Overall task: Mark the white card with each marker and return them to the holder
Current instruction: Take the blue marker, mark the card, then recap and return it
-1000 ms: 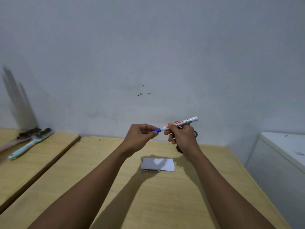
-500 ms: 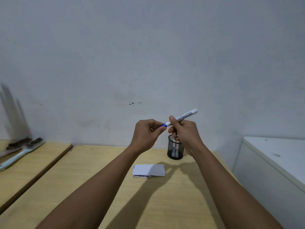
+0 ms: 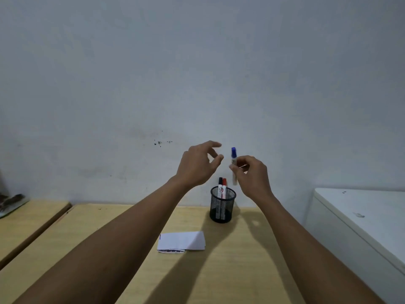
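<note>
My right hand (image 3: 252, 176) grips a white marker with a blue cap (image 3: 233, 159), held upright with the cap on top, just above and to the right of the holder. My left hand (image 3: 198, 165) hovers beside it with fingers apart, holding nothing. The black mesh holder (image 3: 222, 205) stands on the wooden table (image 3: 241, 260) near the wall, with a black-capped marker (image 3: 220, 187) and a red-capped marker (image 3: 224, 188) standing in it. The white card (image 3: 182, 240) lies flat in front of the holder, with a short blue line at its left edge.
A white cabinet (image 3: 361, 216) stands at the right of the table. A second wooden table (image 3: 28, 218) lies at the left, with a brush (image 3: 11, 204) at the frame's edge. The wall is close behind the holder.
My left hand has let go of the marker's blue end and opened. My right hand has turned the marker from slanted to upright, cap on top. The view has tilted up, showing the holder.
</note>
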Available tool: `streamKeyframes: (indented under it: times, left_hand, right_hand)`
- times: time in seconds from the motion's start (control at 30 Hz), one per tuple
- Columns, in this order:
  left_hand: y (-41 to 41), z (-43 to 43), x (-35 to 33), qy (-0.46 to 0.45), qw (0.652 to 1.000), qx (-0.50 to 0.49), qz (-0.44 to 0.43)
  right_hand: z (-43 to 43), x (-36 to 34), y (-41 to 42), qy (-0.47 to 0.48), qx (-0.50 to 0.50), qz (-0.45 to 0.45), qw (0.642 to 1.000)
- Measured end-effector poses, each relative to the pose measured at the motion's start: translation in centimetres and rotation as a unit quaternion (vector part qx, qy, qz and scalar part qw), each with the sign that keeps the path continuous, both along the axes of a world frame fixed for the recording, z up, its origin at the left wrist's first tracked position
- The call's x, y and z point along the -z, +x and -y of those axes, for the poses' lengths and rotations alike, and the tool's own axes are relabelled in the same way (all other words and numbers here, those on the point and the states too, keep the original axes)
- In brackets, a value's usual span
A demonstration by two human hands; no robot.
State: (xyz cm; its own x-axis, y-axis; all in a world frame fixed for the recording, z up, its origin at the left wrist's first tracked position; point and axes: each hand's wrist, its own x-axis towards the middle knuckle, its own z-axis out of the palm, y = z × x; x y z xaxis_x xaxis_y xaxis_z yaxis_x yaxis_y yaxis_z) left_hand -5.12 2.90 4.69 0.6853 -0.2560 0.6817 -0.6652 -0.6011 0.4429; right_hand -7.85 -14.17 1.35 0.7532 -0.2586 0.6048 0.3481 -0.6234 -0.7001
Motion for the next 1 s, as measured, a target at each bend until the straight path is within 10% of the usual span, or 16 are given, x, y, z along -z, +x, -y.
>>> streamKeyframes:
  times: [0.47,1.0]
  left_hand:
    - [9.5,5.7,7.7,0.229,0.962,-0.025,-0.145]
    - [10.2,6.1,9.0,0.089,0.986,0.001,-0.139]
  right_hand:
    - [2.7,8.3,6.9,-0.079,0.001,-0.125,0.989]
    - [3.3,9.3,8.2,-0.175,0.023,-0.195,0.965]
